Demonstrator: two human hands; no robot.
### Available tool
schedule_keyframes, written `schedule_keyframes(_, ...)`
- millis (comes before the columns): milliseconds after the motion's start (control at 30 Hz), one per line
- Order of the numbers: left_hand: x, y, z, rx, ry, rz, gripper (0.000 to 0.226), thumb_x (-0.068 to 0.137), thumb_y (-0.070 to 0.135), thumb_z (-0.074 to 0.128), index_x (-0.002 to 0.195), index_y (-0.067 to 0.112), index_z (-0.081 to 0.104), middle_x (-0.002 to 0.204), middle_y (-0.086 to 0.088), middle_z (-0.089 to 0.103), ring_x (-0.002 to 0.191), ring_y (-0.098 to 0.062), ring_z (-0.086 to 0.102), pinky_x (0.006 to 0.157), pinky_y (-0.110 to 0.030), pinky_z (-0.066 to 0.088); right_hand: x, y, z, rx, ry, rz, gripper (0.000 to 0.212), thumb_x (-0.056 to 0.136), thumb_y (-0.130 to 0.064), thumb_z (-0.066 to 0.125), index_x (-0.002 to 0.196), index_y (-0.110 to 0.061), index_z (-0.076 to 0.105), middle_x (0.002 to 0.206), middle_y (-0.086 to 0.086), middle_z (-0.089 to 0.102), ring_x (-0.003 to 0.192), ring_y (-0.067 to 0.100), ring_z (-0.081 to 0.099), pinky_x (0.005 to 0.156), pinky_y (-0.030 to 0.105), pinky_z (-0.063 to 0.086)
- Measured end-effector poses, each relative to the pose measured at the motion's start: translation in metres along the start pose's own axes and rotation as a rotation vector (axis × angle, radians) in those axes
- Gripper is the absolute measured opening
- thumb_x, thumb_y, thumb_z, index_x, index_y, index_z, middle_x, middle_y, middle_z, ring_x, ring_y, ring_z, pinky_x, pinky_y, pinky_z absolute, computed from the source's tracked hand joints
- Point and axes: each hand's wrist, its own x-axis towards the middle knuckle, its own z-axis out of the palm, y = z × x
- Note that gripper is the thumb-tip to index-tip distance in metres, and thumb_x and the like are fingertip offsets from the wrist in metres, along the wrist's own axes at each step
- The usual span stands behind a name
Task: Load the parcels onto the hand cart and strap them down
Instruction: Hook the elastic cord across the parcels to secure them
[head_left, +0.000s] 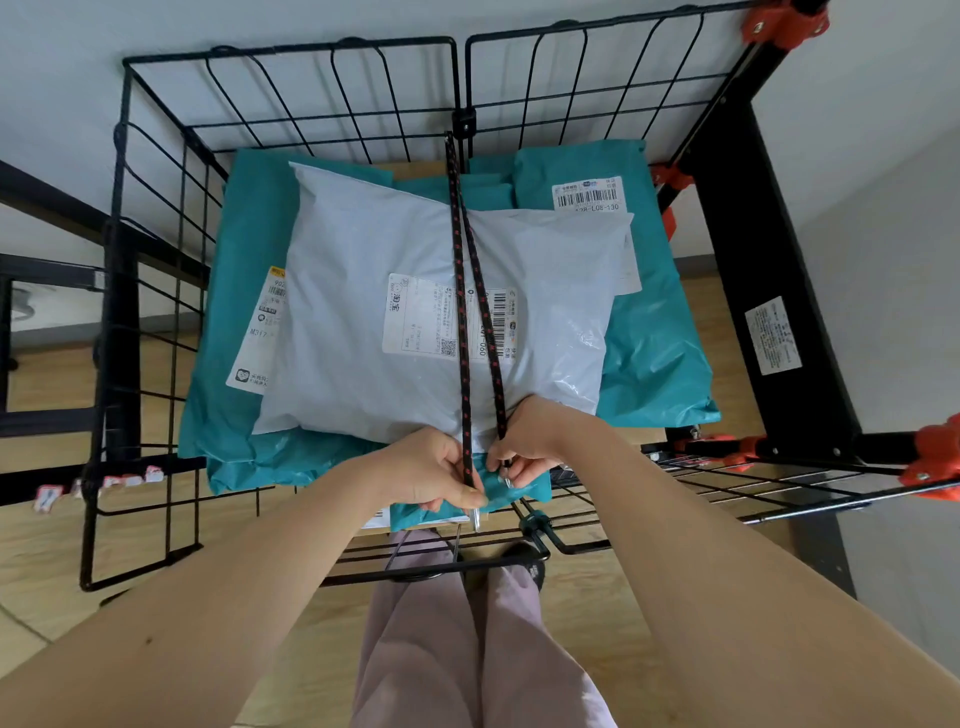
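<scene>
left hand (436, 470), right hand (524, 448) each pinch a cord (461, 312) end — hooked, seemingly — over parcels (363, 249) filling the cart (122, 338).

Cart (291, 93): black wire-mesh cage, far and left walls upright.
White parcel (363, 332): poly mailer, label up, flat atop the stack.
Teal parcels (660, 353): several mailers, flat beneath it.
Bungee cord (458, 270): black, red-flecked; two strands ran from far wall across white parcel.
</scene>
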Motion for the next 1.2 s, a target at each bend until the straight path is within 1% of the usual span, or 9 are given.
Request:
schedule_keyframes(67, 0.0012, -0.0014, 0.0021, -0.043, 0.003, 0.009, 0.011, 0.078, 0.01, 0.075, 0.083, 0.01, 0.065, 0.081, -0.013, 0.066, 0.039, -0.005, 0.038, 0.047, -0.016, 0.036, -0.0018, -0.0003, 0.0002, -0.015, 0.015, 0.001, 0.003, 0.084, -0.001, 0.064, 0.083, -0.004, 0.063, 0.07, 0.01, 0.057, 0.061, 0.017, 0.056, 0.077, 0.033, 0.059)
schedule_keyframes(100, 0.0009, -0.0019, 0.0012, -0.06, 0.0, 0.013, 0.01, 0.079, 0.009, 0.074, 0.084, 0.01, 0.065, 0.081, -0.013, 0.066, 0.038, -0.004, 0.038, 0.046, -0.015, 0.035, -0.002, 0.0, -0.0001, -0.02, 0.029, -0.002, 0.008, 0.084, -0.002, 0.066, 0.091, 0.0, 0.066, 0.073, 0.011, 0.061, 0.064, 0.018, 0.059, 0.081, 0.035, 0.058)
schedule_keyframes(200, -0.0028, -0.0035, -0.0031, -0.074, -0.009, 0.017, 0.009, 0.079, 0.009, 0.073, 0.085, 0.009, 0.066, 0.076, -0.008, 0.068, 0.037, -0.004, 0.037, 0.047, -0.016, 0.035, -0.0032, 0.0, -0.0001, -0.026, 0.045, 0.001, 0.024, 0.084, -0.003, 0.067, 0.106, 0.007, 0.065, 0.075, 0.011, 0.063, 0.063, 0.016, 0.061, 0.079, 0.034, 0.058)
schedule_keyframes(367, -0.0023, -0.002, -0.0004, -0.055, -0.023, 0.017, 0.009, 0.079, 0.01, 0.074, 0.083, 0.011, 0.066, 0.075, -0.007, 0.068, 0.042, -0.007, 0.038, 0.045, -0.015, 0.034, -0.0057, -0.0015, 0.0003, -0.018, 0.023, 0.014, 0.024, 0.084, -0.003, 0.066, 0.107, 0.005, 0.066, 0.077, 0.011, 0.064, 0.065, 0.015, 0.062, 0.082, 0.032, 0.058)
schedule_keyframes(533, -0.0002, 0.0014, 0.0007, -0.021, -0.055, 0.013, 0.01, 0.078, 0.011, 0.075, 0.081, 0.013, 0.066, 0.077, -0.007, 0.068, 0.048, -0.009, 0.039, 0.043, -0.014, 0.034, -0.0058, -0.0008, 0.0001, -0.014, 0.019, 0.021, 0.024, 0.085, -0.003, 0.065, 0.107, 0.005, 0.066, 0.076, 0.011, 0.064, 0.061, 0.013, 0.062, 0.073, 0.028, 0.058)
schedule_keyframes(800, -0.0003, 0.0032, 0.0019, -0.007, -0.071, 0.024, 0.011, 0.079, 0.012, 0.074, 0.081, 0.017, 0.064, 0.075, -0.001, 0.068, 0.053, -0.008, 0.045, 0.043, -0.012, 0.036, -0.0055, -0.0035, -0.0029, -0.06, -0.005, 0.042, 0.021, 0.087, -0.005, 0.064, 0.107, 0.004, 0.067, 0.102, 0.015, 0.065, 0.064, 0.012, 0.061, 0.064, 0.021, 0.057)
schedule_keyframes(1000, 0.002, -0.0044, -0.0002, 0.002, -0.037, -0.004, 0.011, 0.079, 0.013, 0.074, 0.083, 0.016, 0.064, 0.096, -0.014, 0.072, 0.076, -0.02, 0.051, 0.048, -0.015, 0.039, -0.005, 0.0002, -0.0032, -0.028, 0.002, 0.05, 0.025, 0.088, -0.005, 0.063, 0.111, 0.005, 0.065, 0.1, 0.014, 0.063, 0.063, 0.011, 0.059, 0.062, 0.02, 0.057)
schedule_keyframes(1100, 0.003, -0.0055, -0.0005, -0.022, -0.041, -0.003, 0.011, 0.079, 0.012, 0.074, 0.084, 0.014, 0.065, 0.094, -0.016, 0.071, 0.07, -0.02, 0.047, 0.046, -0.016, 0.035, -0.0041, -0.0005, -0.0028, -0.022, 0.001, 0.051, 0.028, 0.088, -0.004, 0.063, 0.113, 0.006, 0.064, 0.1, 0.014, 0.062, 0.063, 0.011, 0.059, 0.058, 0.019, 0.056)
schedule_keyframes(1200, 0.0032, -0.0066, -0.0029, -0.085, -0.053, -0.006, 0.01, 0.08, 0.009, 0.073, 0.084, 0.013, 0.065, 0.084, -0.014, 0.064, 0.045, -0.009, 0.036, 0.044, -0.018, 0.029, -0.0047, -0.0015, -0.0031, -0.022, -0.003, 0.052, 0.027, 0.088, -0.005, 0.063, 0.114, 0.006, 0.063, 0.102, 0.013, 0.063, 0.063, 0.011, 0.059, 0.055, 0.018, 0.056)
